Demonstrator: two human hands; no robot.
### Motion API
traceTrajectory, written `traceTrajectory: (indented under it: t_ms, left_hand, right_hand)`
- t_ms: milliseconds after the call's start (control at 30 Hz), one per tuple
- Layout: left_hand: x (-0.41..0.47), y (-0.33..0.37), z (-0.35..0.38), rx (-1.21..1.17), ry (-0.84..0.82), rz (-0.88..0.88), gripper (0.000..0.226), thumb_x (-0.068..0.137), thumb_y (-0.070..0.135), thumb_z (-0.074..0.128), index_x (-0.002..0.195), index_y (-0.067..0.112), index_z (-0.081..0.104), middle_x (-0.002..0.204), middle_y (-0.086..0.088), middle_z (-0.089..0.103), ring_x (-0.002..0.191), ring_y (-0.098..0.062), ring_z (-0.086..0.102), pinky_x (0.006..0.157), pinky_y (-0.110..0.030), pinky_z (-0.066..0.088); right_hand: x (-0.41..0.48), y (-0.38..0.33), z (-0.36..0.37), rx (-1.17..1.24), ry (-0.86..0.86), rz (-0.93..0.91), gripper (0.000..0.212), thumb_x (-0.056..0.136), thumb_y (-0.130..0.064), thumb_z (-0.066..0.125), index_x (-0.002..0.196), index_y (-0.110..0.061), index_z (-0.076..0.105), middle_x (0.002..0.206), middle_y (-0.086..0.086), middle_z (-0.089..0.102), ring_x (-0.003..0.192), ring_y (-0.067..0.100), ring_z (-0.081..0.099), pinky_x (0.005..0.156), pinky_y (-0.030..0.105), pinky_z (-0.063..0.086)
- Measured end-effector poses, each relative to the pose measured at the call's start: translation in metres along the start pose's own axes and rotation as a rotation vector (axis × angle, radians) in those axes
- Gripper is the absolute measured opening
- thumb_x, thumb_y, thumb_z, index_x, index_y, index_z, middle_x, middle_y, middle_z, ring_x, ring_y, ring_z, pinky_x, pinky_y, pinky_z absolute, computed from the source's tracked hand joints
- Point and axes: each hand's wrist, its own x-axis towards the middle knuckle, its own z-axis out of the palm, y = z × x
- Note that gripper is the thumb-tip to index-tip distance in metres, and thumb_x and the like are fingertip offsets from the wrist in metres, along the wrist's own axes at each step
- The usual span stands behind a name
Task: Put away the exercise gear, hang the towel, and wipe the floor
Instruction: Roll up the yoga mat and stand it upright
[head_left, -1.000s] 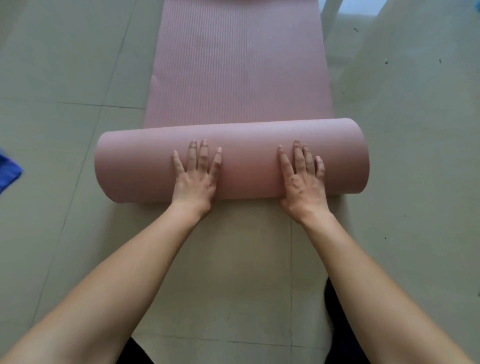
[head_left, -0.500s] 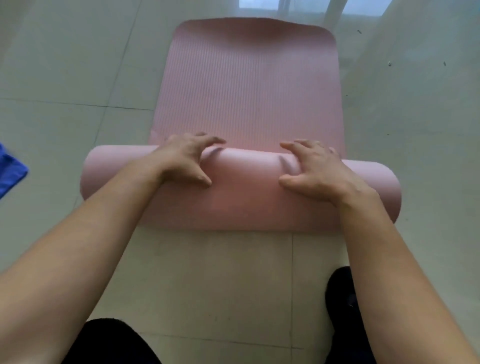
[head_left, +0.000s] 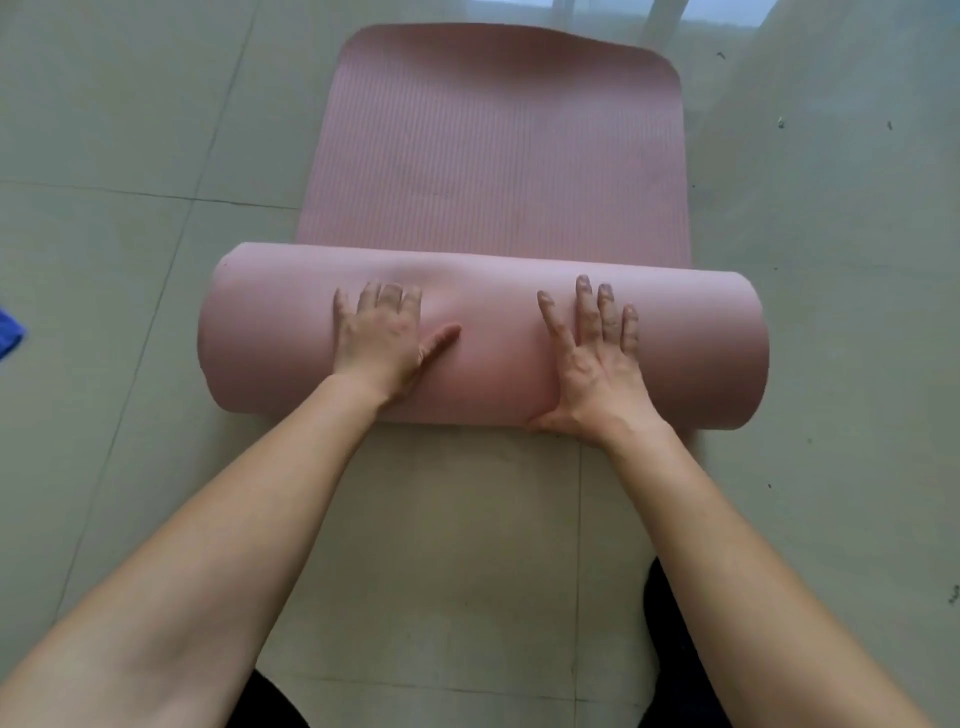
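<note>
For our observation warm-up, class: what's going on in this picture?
A person works at a pink exercise mat, partly rolled up on the tiled floor. The left hand and right hand both press flat, fingers straight, on top of the roll. The flat part beyond it is not yet rolled. A blue cloth shows at the left edge.

The rolled part of the mat (head_left: 483, 332) lies crosswise on the floor (head_left: 130, 130), its flat part (head_left: 493, 156) stretching away behind it. The left hand (head_left: 382, 343) and right hand (head_left: 597, 364) rest side by side on the roll. A cloth (head_left: 8, 332) lies at the far left edge.
</note>
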Motion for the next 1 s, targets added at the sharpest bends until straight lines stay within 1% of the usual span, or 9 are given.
traceTrajectory:
  t_ms: [133,300,400,533,667,767,867,933,1000]
  left_hand:
    - [-0.008,0.008,0.008,-0.024,0.171,0.092,0.066,0.096,0.057,0.027,0.097,0.001,0.063,0.095,-0.024,0.063,0.087,-0.040,0.059,0.077,-0.046,0.047]
    - [-0.025,0.001,-0.006,-0.046,0.245,0.232,0.093,0.082,0.079,0.036,0.137,0.005,0.048,0.139,-0.022,0.046,0.131,-0.038,0.042,0.112,-0.059,0.026]
    - [-0.032,-0.004,-0.023,0.043,0.147,0.452,0.126,0.055,0.094,0.047,0.147,0.008,0.039,0.148,-0.018,0.046,0.136,-0.036,0.043,0.112,-0.059,0.029]
    - [-0.026,0.006,-0.056,-0.038,-0.015,0.438,0.111,0.046,0.095,0.059,0.135,0.029,0.053,0.117,-0.004,0.070,0.104,-0.030,0.066,0.090,-0.039,0.047]
    - [-0.003,0.017,-0.064,-0.053,-0.091,0.339,0.113,0.046,0.095,0.056,0.140,0.033,0.047,0.131,-0.004,0.062,0.118,-0.030,0.059,0.098,-0.041,0.046]
    - [0.009,0.021,-0.050,-0.120,0.191,0.177,0.084,0.074,0.074,0.062,0.138,0.021,0.052,0.145,-0.013,0.049,0.132,-0.034,0.047,0.104,-0.048,0.036]
    - [0.005,0.033,-0.040,-0.233,0.518,0.144,0.040,0.092,0.042,0.055,0.122,0.017,0.064,0.129,-0.018,0.057,0.115,-0.039,0.055,0.092,-0.050,0.042]
    - [-0.002,0.040,-0.034,-0.201,0.496,0.243,0.050,0.091,0.053,0.052,0.125,0.018,0.062,0.130,-0.018,0.054,0.118,-0.038,0.053,0.097,-0.054,0.038]
    - [-0.008,0.041,-0.028,-0.073,0.267,0.295,0.089,0.080,0.077,0.050,0.148,0.022,0.038,0.153,-0.020,0.031,0.143,-0.036,0.028,0.115,-0.061,0.018]
  right_hand:
    - [-0.004,-0.002,0.010,0.013,0.025,0.024,0.135,0.056,-0.069,0.083,0.160,-0.031,0.007,0.165,0.012,0.016,0.153,0.036,0.012,0.123,0.051,0.007]
    - [-0.006,0.006,-0.020,0.077,0.037,-0.012,0.102,0.060,-0.067,0.080,0.149,-0.036,0.039,0.137,0.004,0.059,0.124,0.030,0.055,0.107,0.041,0.036]
    - [-0.002,0.016,-0.059,0.066,-0.071,-0.039,0.094,0.055,-0.069,0.080,0.141,-0.042,0.050,0.123,-0.002,0.069,0.113,0.027,0.064,0.094,0.035,0.048]
    - [-0.009,0.032,-0.086,0.178,-0.287,-0.022,0.103,0.049,-0.066,0.088,0.141,-0.042,0.050,0.128,-0.008,0.066,0.117,0.020,0.060,0.096,0.035,0.050]
    - [-0.011,0.039,-0.075,0.141,-0.169,0.066,0.113,0.063,-0.072,0.078,0.157,-0.034,0.027,0.163,0.008,0.029,0.150,0.026,0.025,0.123,0.047,0.018]
    - [-0.008,0.032,-0.056,0.206,0.153,0.193,0.078,0.089,-0.056,0.064,0.154,-0.023,0.037,0.160,0.016,0.032,0.147,0.033,0.030,0.120,0.048,0.022]
    - [-0.006,0.023,-0.040,0.272,0.409,0.217,0.053,0.098,-0.041,0.053,0.145,-0.016,0.049,0.152,0.018,0.042,0.139,0.038,0.040,0.118,0.050,0.024]
    - [-0.005,0.024,-0.033,0.269,0.424,0.197,0.057,0.097,-0.047,0.052,0.146,-0.019,0.048,0.155,0.018,0.037,0.146,0.037,0.031,0.121,0.052,0.017]
    - [-0.003,0.029,-0.027,0.256,0.343,0.162,0.070,0.093,-0.054,0.054,0.153,-0.022,0.036,0.163,0.017,0.023,0.153,0.033,0.014,0.123,0.053,0.006]
